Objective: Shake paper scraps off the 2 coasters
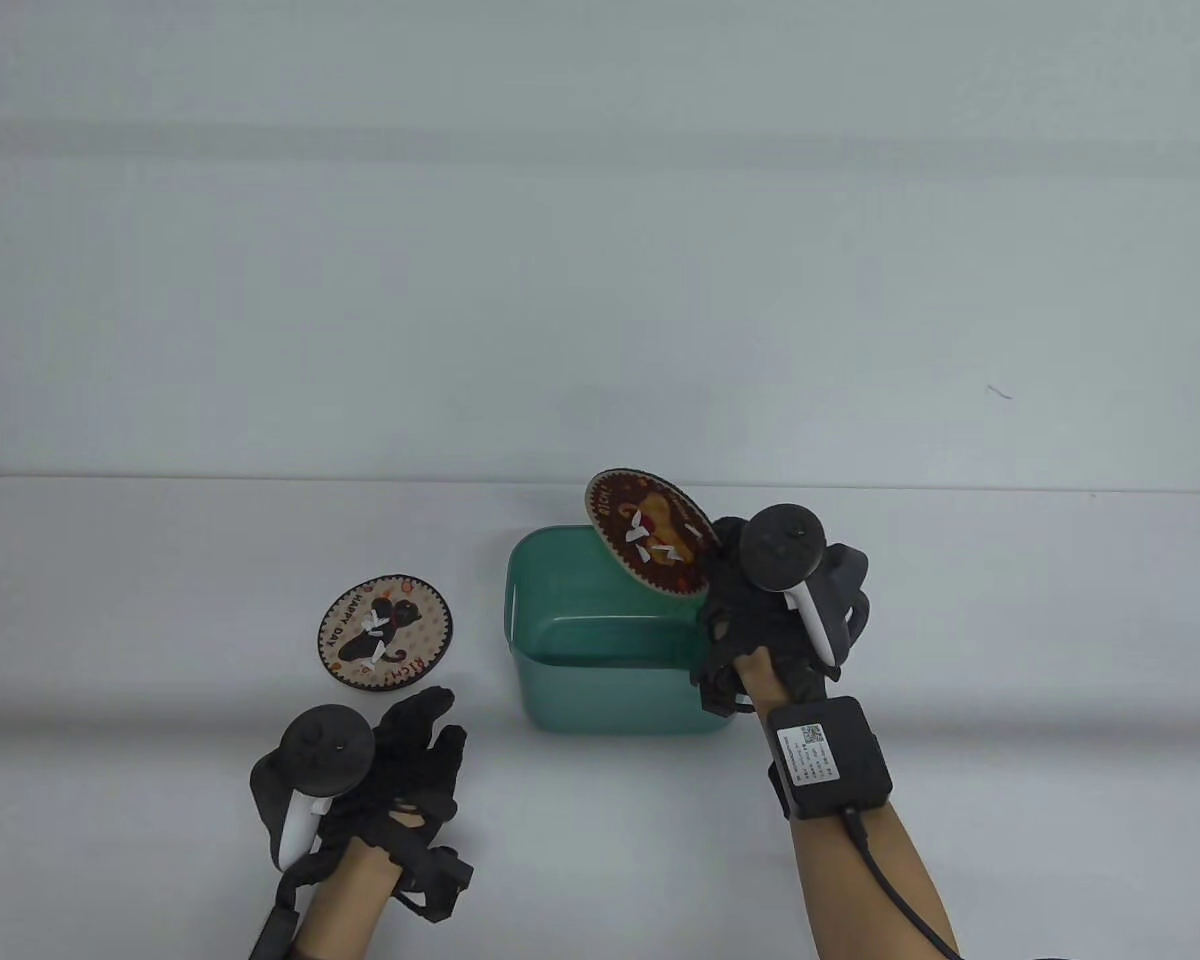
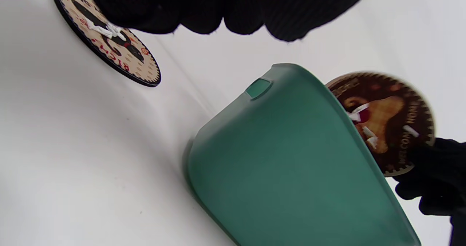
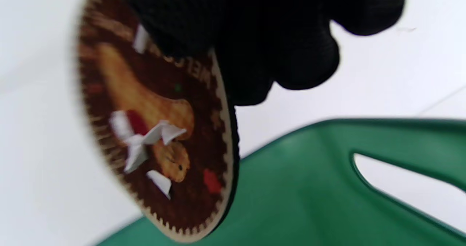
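The right hand pinches the brown coaster in its fingers, tipped over the green bin, scraps still on. The other coaster lies on the counter, also covered. The left hand rests open.

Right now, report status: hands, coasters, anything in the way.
Right hand holds brown coaster tilted over green bin, scraps on it. Left hand idle, open. Second coaster flat on table, scraps on it. Nothing in the way.

green bin – brown coaster behind | beige coaster – flat
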{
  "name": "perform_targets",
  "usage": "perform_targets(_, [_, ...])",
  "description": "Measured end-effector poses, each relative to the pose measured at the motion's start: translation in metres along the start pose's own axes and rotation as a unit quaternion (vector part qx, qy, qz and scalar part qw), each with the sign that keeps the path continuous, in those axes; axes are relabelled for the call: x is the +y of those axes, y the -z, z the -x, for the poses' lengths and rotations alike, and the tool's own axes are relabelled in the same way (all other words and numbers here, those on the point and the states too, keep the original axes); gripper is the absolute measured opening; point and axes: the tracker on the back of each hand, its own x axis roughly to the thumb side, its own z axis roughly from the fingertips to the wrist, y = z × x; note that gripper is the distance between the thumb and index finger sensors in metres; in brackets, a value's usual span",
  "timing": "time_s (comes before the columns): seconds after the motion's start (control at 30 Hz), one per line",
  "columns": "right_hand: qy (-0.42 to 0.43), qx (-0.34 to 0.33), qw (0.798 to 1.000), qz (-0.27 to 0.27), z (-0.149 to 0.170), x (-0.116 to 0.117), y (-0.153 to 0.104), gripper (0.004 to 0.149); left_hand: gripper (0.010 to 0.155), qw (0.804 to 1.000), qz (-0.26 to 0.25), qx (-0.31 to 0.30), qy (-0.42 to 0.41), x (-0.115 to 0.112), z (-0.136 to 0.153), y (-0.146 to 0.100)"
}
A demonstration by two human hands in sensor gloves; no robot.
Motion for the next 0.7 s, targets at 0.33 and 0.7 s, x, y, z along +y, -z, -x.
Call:
perform_targets(0.33, [0.067, -0.029, 0.993, 0.093, -0.014, -0.012, -0.018, 0.040, 0.055, 1.000, 0.016, -0.003, 0.005, -0.007, -0.001, 0.001])
perform_targets(0.7, [0.065, -0.032, 0.990, 0.123, -0.010, -0.003, -0.016, 0.040, 0.055, 1.000, 0.022, 0.000, 0.002, -0.009, 0.000, 0.001])
